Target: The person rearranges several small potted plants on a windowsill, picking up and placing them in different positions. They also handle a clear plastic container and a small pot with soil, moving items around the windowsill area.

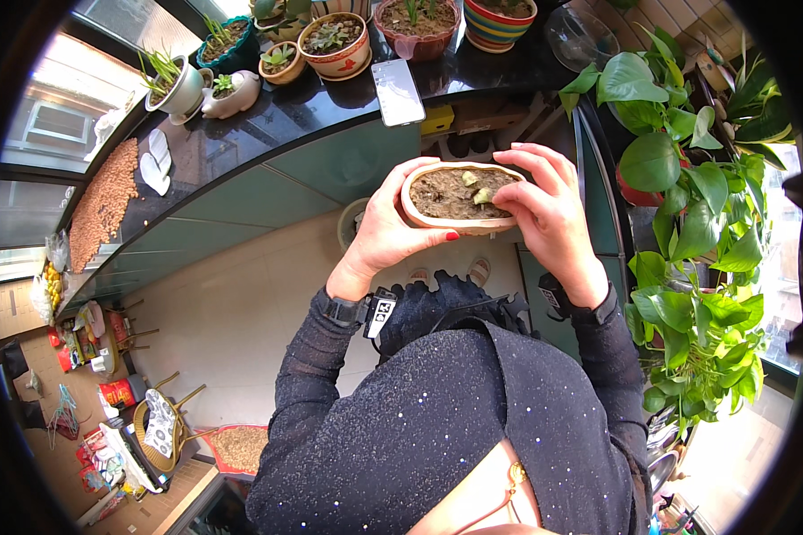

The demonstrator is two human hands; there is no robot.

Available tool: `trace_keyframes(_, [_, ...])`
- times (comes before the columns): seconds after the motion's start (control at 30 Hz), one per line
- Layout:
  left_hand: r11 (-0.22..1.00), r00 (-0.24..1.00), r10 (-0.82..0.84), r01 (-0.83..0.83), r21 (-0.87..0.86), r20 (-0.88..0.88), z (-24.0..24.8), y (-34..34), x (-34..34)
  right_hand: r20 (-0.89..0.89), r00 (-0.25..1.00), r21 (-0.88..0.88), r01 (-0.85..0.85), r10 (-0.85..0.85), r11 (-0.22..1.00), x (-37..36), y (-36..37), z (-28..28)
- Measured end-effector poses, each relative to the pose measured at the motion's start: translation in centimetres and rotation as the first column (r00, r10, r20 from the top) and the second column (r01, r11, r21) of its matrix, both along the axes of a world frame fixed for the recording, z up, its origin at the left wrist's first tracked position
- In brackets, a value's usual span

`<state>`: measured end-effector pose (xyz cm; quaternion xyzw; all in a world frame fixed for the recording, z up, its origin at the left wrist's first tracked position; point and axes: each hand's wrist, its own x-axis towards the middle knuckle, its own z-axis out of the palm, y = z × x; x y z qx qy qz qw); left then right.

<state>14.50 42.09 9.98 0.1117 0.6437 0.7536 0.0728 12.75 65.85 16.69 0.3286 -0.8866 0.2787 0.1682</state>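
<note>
In front of the chest, above the floor: one oval tan pot (pixel 459 198) of soil held by both hands.
Left hand (pixel 385 234) wraps the pot's left end, thumb under the near rim; right hand (pixel 551 214) cups the right end, fingertips at the sprouts; both grasping, neither clenched hard; pot likely ceramic, stiff, breakable if dropped, fairly heavy with soil, smooth rim maybe slippery; best held at both ends or from beneath, kept level so soil stays in; counts: one held pot, two small green sprouts (pixel 476 189) in it, one phone (pixel 397 92) on the dark shelf (pixel 268 134), about eight more pots there.
</note>
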Motion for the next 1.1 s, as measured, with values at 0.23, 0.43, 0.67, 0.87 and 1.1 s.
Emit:
trace_keyframes(0.23, [0.999, 1.000, 0.001, -0.002, -0.032, -0.021, -0.05, 0.06, -0.14, 0.093, 0.995, -0.088, 0.029, -0.021, 0.996, 0.11, -0.18, -0.20])
trace_keyframes(0.43, [1.000, 1.000, -0.001, 0.001, -0.003, -0.026, -0.10, 0.01, -0.24, 0.095, 0.995, 0.000, 0.002, -0.002, 1.000, 0.30, -0.22, 0.26])
trace_keyframes(0.67, [0.999, 0.999, -0.002, 0.000, -0.052, -0.037, -0.17, -0.14, -0.19, 0.164, 0.986, -0.012, -0.032, 0.033, 0.999, 0.08, -0.39, 0.13])
trace_keyframes(0.87, [0.998, 0.999, -0.002, -0.001, -0.070, -0.048, -0.19, -0.28, -0.10, 0.184, 0.982, 0.027, -0.036, 0.030, 0.999, 0.05, -0.33, 0.19])
trace_keyframes(1.1, [1.000, 1.000, 0.015, -0.015, -0.001, -0.005, -0.17, -0.20, -0.05, 0.160, 0.987, -0.040, -0.004, 0.010, 0.999, 0.09, -0.44, 0.22])
